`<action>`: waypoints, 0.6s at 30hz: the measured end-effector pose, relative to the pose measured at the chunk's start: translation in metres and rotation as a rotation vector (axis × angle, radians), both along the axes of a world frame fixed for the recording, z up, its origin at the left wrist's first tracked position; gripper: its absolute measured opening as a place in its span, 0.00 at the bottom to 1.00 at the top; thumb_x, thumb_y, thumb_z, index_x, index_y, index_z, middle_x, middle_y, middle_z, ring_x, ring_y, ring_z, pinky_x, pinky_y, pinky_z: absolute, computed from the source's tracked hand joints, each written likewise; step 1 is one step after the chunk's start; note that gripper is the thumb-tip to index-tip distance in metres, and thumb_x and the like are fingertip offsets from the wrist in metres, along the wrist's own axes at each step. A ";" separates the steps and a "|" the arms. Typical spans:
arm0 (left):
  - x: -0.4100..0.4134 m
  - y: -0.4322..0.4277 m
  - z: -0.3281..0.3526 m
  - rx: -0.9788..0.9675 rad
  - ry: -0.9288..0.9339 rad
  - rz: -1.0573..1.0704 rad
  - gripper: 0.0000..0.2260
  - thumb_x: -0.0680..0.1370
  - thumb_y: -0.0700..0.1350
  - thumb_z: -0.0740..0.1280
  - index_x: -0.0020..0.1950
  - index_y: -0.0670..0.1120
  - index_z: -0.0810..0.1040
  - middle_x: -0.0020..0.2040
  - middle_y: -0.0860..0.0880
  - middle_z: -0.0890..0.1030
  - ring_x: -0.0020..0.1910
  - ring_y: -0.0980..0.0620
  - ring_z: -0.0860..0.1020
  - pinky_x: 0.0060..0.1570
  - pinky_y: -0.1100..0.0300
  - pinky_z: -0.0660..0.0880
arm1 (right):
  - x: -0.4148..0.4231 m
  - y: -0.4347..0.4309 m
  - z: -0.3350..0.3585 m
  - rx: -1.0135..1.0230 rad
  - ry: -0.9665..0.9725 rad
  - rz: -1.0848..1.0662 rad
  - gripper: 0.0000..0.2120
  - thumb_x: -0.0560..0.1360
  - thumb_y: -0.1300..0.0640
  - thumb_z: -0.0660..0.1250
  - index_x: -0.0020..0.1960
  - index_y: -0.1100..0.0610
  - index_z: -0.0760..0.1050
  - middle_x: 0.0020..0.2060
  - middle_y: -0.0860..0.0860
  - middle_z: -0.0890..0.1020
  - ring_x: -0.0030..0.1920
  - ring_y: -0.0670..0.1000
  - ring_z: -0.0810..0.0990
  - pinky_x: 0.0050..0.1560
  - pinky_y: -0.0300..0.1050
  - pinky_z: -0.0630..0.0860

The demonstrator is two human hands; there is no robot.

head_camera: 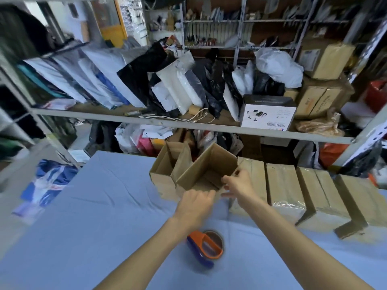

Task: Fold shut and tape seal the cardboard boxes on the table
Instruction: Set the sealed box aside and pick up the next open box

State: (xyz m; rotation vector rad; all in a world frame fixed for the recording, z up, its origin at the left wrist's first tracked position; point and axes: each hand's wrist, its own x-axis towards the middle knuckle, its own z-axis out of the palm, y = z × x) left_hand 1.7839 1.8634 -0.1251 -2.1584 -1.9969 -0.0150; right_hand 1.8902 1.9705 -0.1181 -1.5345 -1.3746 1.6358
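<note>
Gripping the open box (206, 174) that stands near the middle of the far edge of the blue-covered table (94, 206), the right hand (238, 183) pinches its right rim between thumb and fingers. The left hand (194, 204) lies on its near rim with fingers bent over the cardboard, though blur hides finer detail. Its flaps stand up, a second open box (165, 164) touches it on the left, a row of closed boxes (303, 189) runs from just beside it toward the far right corner, and an orange and blue tape dispenser (206, 248) lies toward the near edge between the forearms.
</note>
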 end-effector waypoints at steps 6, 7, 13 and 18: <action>-0.063 -0.042 -0.002 0.185 -0.391 -0.187 0.18 0.73 0.60 0.64 0.53 0.48 0.80 0.50 0.50 0.78 0.50 0.51 0.75 0.47 0.58 0.74 | -0.037 -0.040 -0.016 0.012 -0.013 -0.136 0.19 0.67 0.69 0.66 0.57 0.64 0.67 0.47 0.67 0.79 0.40 0.64 0.83 0.34 0.59 0.82; -0.073 -0.047 -0.001 0.229 -0.432 -0.150 0.19 0.74 0.60 0.63 0.56 0.49 0.79 0.55 0.49 0.77 0.56 0.50 0.73 0.53 0.56 0.74 | -0.044 -0.047 -0.019 0.027 -0.013 -0.172 0.23 0.66 0.68 0.67 0.58 0.61 0.65 0.48 0.66 0.78 0.42 0.64 0.82 0.33 0.58 0.82; -0.118 -0.063 -0.011 0.200 -0.950 0.501 0.34 0.75 0.44 0.69 0.76 0.45 0.55 0.72 0.41 0.58 0.68 0.41 0.61 0.65 0.47 0.68 | -0.074 -0.099 -0.021 0.056 0.103 -0.339 0.44 0.71 0.72 0.66 0.74 0.40 0.51 0.61 0.57 0.72 0.51 0.64 0.81 0.35 0.57 0.83; -0.155 -0.082 -0.025 0.026 -1.251 0.631 0.17 0.78 0.31 0.58 0.63 0.46 0.71 0.61 0.46 0.75 0.57 0.49 0.74 0.53 0.61 0.73 | -0.093 -0.139 -0.029 0.091 -0.110 -0.369 0.16 0.73 0.58 0.69 0.55 0.54 0.65 0.49 0.54 0.74 0.48 0.56 0.78 0.43 0.55 0.82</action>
